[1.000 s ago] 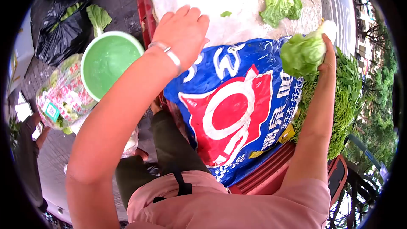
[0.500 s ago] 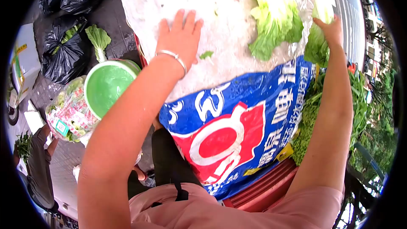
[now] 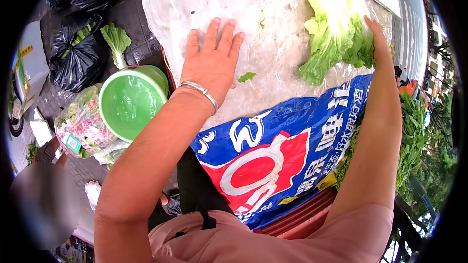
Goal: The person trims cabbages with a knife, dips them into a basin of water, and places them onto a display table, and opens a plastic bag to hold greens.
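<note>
My left hand (image 3: pixel 209 63) lies flat with fingers spread on a whitish plastic-covered surface (image 3: pixel 273 44), a silvery bangle on the wrist. A small torn green leaf (image 3: pixel 247 76) lies just right of it. At the upper right, pale-stemmed lettuce (image 3: pixel 336 24) rests on the sheet, its green frilly ends towards me. Against the lettuce's right edge is my right hand (image 3: pixel 379 41), with stretched fingers; some of them are hidden. A blue and red printed sheet (image 3: pixel 273 151) hangs over the near side of the surface.
To the left stands a green bucket (image 3: pixel 131 104) with water in it. Black plastic bags (image 3: pixel 73 63), a loose leaf (image 3: pixel 117 41) and a bagged bundle of vegetables (image 3: pixel 87 129) are on the pavement. Leafy greens (image 3: pixel 412 141) lie at right. A blurred shape covers the lower left.
My right hand has shifted from separate lettuce at the far right to the edge of one wider lettuce group; the gap between them is gone. My left hand stays flat on the sheet.
</note>
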A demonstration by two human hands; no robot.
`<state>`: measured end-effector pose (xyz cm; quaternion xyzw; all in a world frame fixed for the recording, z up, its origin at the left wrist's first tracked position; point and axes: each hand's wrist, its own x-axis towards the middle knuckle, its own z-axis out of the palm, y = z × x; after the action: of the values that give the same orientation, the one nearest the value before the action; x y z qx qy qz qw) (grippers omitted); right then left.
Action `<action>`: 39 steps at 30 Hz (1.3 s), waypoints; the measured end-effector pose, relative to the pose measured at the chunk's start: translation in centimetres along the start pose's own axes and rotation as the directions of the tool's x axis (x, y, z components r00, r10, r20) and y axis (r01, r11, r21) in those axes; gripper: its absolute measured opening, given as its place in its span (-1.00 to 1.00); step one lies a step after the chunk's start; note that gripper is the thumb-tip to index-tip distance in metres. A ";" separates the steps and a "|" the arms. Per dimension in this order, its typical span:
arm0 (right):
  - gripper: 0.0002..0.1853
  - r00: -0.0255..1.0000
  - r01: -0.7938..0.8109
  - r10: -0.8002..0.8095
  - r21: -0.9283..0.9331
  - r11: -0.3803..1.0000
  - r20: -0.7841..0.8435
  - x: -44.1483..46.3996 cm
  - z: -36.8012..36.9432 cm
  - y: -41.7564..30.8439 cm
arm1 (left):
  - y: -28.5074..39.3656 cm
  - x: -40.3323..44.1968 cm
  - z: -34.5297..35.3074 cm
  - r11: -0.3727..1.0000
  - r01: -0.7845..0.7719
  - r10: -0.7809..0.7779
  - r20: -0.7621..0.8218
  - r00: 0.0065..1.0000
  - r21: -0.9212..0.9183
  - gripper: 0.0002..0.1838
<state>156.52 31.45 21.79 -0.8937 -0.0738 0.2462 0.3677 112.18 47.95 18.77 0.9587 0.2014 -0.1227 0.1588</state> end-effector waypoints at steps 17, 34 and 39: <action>-0.03 0.993 -0.116 0.119 -0.190 0.975 0.005 -3.6 2.5 0.9 | -0.3 0.0 1.4 0.993 -0.035 0.056 -0.200 0.978 0.110 -0.19; -0.68 0.812 0.568 -0.581 -0.297 0.768 0.052 -43.0 20.9 8.1 | -10.7 -48.1 24.1 0.837 0.519 -0.314 0.625 0.714 -0.172 -0.68; -0.81 0.611 0.421 -0.290 0.008 0.907 0.737 -59.1 42.5 8.0 | -13.5 -64.1 32.2 0.556 0.828 -0.458 0.804 0.378 -0.073 -0.54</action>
<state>83.86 33.59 13.15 -0.7175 -0.4089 0.4928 0.2740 43.93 26.06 4.89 0.5945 0.5169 -0.4807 0.3851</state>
